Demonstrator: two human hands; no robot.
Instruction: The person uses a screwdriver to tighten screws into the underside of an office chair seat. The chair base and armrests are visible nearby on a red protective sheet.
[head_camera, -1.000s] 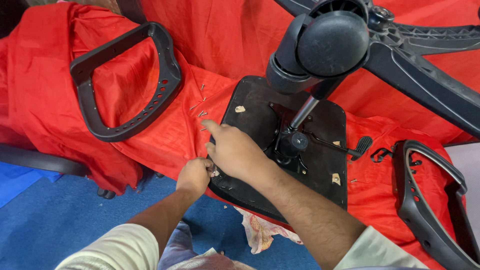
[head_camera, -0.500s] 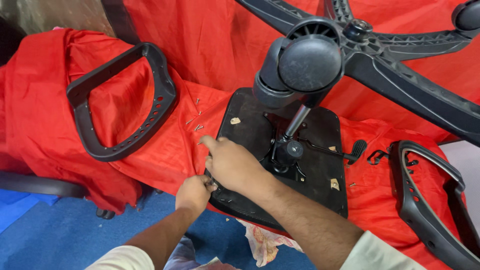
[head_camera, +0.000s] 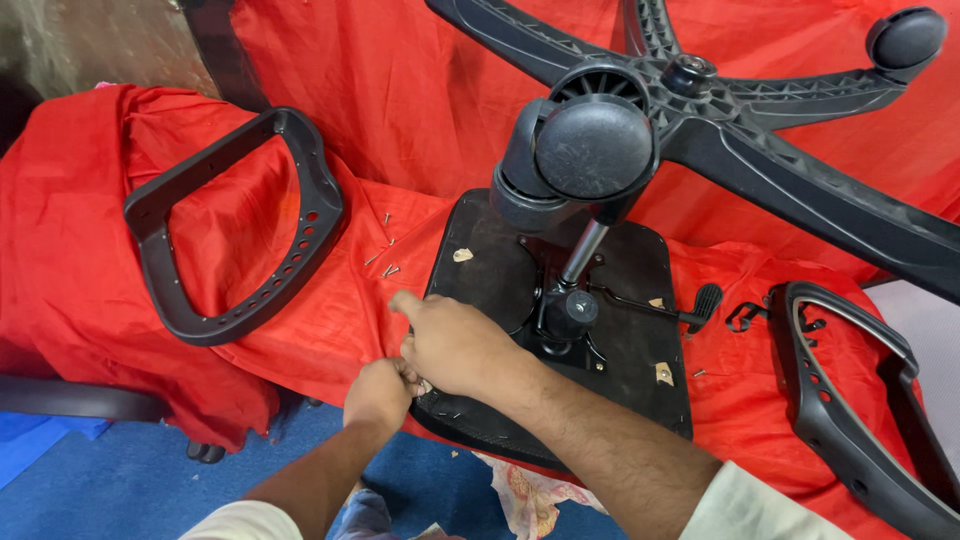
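Observation:
An upturned office chair lies on red cloth, its black seat underside facing up with a gas-lift column and star base rising from it. My left hand is closed at the seat's near left edge, pinching something small that I cannot make out. My right hand is curled just above it, touching the same edge, index finger pointing left. What lies between the fingers is hidden.
A black armrest loop lies on the cloth at left, another armrest at right. Several loose screws sit between the left armrest and the seat. A caster hangs over the seat. Blue floor below.
The view has tilted up and shifted, showing more of the star base. Both hands stay together at the seat's near left edge, barely moved.

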